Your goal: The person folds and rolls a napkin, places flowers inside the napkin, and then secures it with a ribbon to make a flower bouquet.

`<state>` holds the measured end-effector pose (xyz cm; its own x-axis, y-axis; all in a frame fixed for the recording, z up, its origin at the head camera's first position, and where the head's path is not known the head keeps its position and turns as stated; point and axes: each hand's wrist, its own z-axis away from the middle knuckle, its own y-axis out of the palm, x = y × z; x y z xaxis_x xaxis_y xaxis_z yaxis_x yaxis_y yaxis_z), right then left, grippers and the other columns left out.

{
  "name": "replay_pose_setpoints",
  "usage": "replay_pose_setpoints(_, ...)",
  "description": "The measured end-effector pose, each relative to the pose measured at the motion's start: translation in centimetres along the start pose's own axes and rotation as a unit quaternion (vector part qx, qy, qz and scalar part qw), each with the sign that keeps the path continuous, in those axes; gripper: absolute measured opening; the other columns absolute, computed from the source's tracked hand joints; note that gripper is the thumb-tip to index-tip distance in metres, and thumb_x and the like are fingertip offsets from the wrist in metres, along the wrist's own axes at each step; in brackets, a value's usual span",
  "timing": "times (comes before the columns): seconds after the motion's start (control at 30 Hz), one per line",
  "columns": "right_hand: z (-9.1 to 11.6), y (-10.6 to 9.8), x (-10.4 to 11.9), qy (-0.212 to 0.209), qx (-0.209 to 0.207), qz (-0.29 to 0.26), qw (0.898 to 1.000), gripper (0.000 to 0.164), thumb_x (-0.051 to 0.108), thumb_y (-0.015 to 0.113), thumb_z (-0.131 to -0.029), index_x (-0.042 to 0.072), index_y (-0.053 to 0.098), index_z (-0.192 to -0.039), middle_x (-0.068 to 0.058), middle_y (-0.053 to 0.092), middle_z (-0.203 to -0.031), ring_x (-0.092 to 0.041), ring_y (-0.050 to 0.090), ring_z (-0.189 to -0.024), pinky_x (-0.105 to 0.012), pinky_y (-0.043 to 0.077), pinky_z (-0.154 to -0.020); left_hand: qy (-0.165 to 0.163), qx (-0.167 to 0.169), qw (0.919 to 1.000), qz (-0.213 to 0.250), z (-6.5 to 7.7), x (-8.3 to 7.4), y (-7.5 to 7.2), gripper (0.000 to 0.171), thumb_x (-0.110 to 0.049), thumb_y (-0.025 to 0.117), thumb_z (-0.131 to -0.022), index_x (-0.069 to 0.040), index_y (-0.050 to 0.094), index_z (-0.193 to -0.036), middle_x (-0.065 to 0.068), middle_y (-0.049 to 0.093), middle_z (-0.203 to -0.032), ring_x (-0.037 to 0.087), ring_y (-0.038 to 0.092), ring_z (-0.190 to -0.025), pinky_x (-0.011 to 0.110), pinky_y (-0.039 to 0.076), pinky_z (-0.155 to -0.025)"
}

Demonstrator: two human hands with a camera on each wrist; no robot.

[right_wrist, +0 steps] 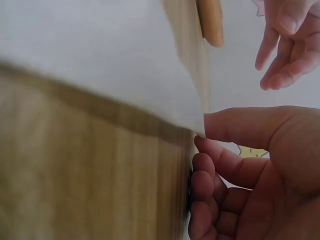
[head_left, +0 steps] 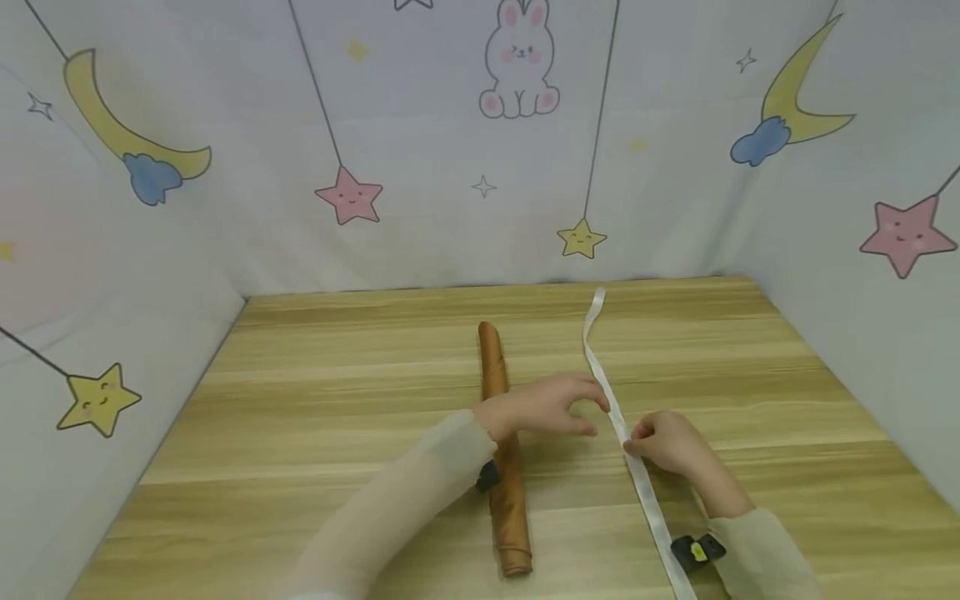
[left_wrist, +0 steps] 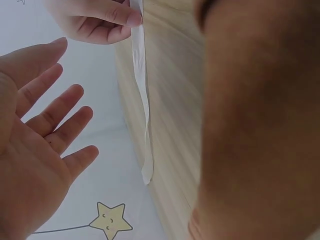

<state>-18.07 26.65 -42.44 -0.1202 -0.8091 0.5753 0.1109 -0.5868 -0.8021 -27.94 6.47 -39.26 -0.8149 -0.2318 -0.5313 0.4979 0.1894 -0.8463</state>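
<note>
A long white ribbon runs along the table from the far side toward the near edge, its far end slightly twisted. My right hand pinches the ribbon's edge between thumb and forefinger; the right wrist view shows the ribbon large, its edge at the fingertips. My left hand hovers beside the ribbon with spread fingers and holds nothing, as the left wrist view of this hand confirms. Under the left wrist lies a brown rolled cloth, partly hidden by the arm.
The wood-grain table is bordered at the back and both sides by white curtain printed with stars, moons and a rabbit. A dark wrist camera sits on the right wrist, overlapping the ribbon's edge in the head view.
</note>
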Motion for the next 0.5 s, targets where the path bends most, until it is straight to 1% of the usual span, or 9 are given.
replay_pose_setpoints(0.13, 0.1, 0.0, -0.1, -0.01, 0.008, -0.008, 1.0, 0.014, 0.013, 0.068, -0.084, 0.004, 0.062, -0.075, 0.0, 0.053, -0.069, -0.016, 0.047, -0.063, -0.03, 0.038, -0.056, -0.002, 0.014, 0.9999, -0.007, -0.7, -0.2, 0.1, 0.03, -0.016, 0.067, -0.091, -0.006, 0.064, -0.119, 0.001, 0.059, -0.121, 0.019, 0.054, -0.117, 0.018, 0.039, -0.096)
replay_pose_setpoints(0.2, 0.2, 0.0, -0.1, -0.018, 0.013, -0.017, 1.0, 0.012, 0.012, 0.068, -0.084, 0.004, 0.062, -0.077, 0.0, 0.054, -0.07, -0.016, 0.048, -0.065, -0.03, 0.039, -0.057, 0.001, 0.019, 0.9998, -0.006, -0.9, -0.2, 0.2, 0.031, -0.017, 0.067, -0.091, -0.006, 0.063, -0.119, 0.002, 0.06, -0.12, 0.02, 0.055, -0.116, 0.017, 0.04, -0.094)
replay_pose_setpoints(0.33, 0.5, 0.1, -0.2, -0.053, 0.025, -0.045, 0.997, 0.011, 0.011, 0.067, -0.084, 0.003, 0.063, -0.079, -0.001, 0.056, -0.072, -0.015, 0.048, -0.066, -0.029, 0.041, -0.058, -0.006, 0.031, 0.9995, -0.004, -1.2, -0.2, 0.4, 0.031, -0.016, 0.066, -0.091, -0.007, 0.063, -0.121, 0.002, 0.061, -0.121, 0.018, 0.056, -0.116, 0.017, 0.04, -0.094)
replay_pose_setpoints(0.43, 0.7, 0.0, -0.2, -0.082, 0.036, -0.063, 0.994, 0.01, 0.011, 0.067, -0.085, 0.003, 0.063, -0.08, 0.0, 0.057, -0.073, -0.014, 0.049, -0.067, -0.027, 0.041, -0.058, -0.015, 0.04, 0.999, -0.014, -1.4, -0.3, 0.6, 0.031, -0.016, 0.065, -0.092, -0.008, 0.063, -0.122, 0.0, 0.061, -0.124, 0.015, 0.055, -0.119, 0.018, 0.04, -0.097)
replay_pose_setpoints(0.5, 0.7, -0.1, -0.1, -0.096, 0.043, -0.071, 0.992, 0.01, 0.012, 0.067, -0.086, 0.004, 0.064, -0.08, 0.0, 0.057, -0.074, -0.014, 0.049, -0.067, -0.025, 0.042, -0.058, -0.015, 0.045, 0.9987, -0.02, -1.5, -0.3, 0.6, 0.031, -0.015, 0.063, -0.092, -0.008, 0.063, -0.123, 0.0, 0.062, -0.125, 0.013, 0.054, -0.12, 0.018, 0.04, -0.098)
